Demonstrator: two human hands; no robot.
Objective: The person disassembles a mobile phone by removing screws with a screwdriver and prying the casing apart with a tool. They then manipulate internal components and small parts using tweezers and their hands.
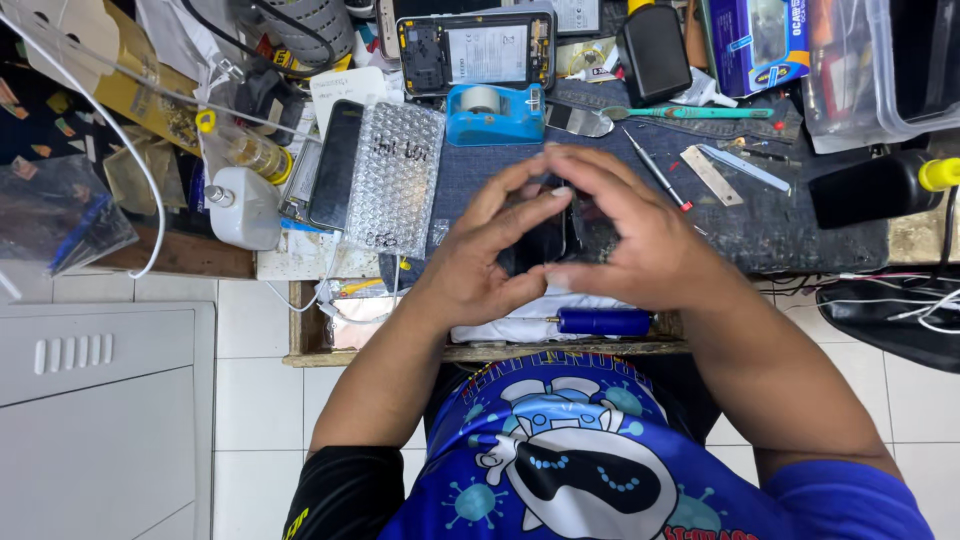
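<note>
Both my hands meet over the dark work mat point(800, 230) and grip a black phone point(545, 240) between them. My left hand point(480, 255) wraps its left side, fingers curled over the top. My right hand point(630, 235) covers the right side, fingers bent over the glossy face. Most of the phone is hidden under my fingers. A blue-handled screwdriver point(603, 321) lies on a white cloth point(500, 325) just below my hands at the bench's front edge.
A bubble-wrap pouch point(393, 178) and a dark phone point(332, 165) lie left. Behind are a blue tape dispenser point(493, 113), an opened phone body point(478, 52), a teal tool point(690, 113), metal picks point(715, 175) and a black bottle with yellow cap point(880, 185). A white bottle point(245, 205) stands far left.
</note>
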